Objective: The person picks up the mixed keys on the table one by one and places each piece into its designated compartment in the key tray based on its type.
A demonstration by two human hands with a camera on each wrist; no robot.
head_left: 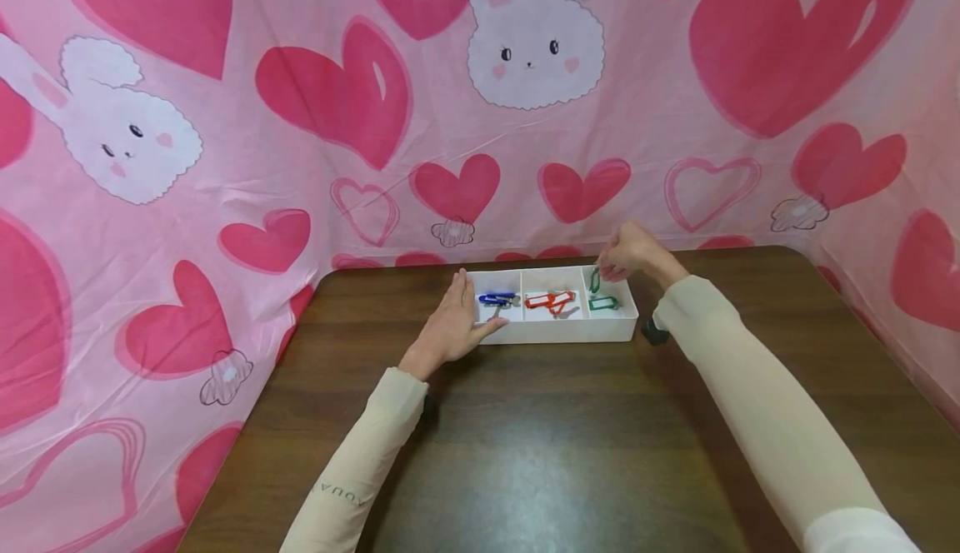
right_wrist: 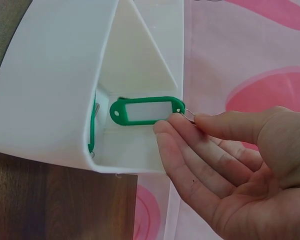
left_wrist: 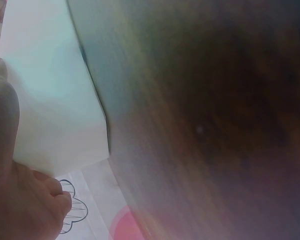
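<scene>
A white tray (head_left: pixel 558 333) with three compartments stands near the table's far edge. My left hand (head_left: pixel 450 324) rests against its left end, fingers straight, with the thumb along the front wall. Over the right compartment, my right hand (head_left: pixel 632 251) pinches the metal ring of a green key tag (right_wrist: pixel 149 111) between thumb and fingertips. The tag hangs inside the compartment; its white label shows in the right wrist view. Another green key tag (head_left: pixel 603 303) lies below it. Red key tags (head_left: pixel 550 300) lie in the middle compartment and blue key tags (head_left: pixel 497 298) in the left one.
The brown wooden table (head_left: pixel 525 453) extends in front of the tray. A pink cloth (head_left: pixel 517 137) with hearts and rabbits hangs right behind and beside the table. A small dark object (head_left: pixel 655 334) shows beneath the right wrist.
</scene>
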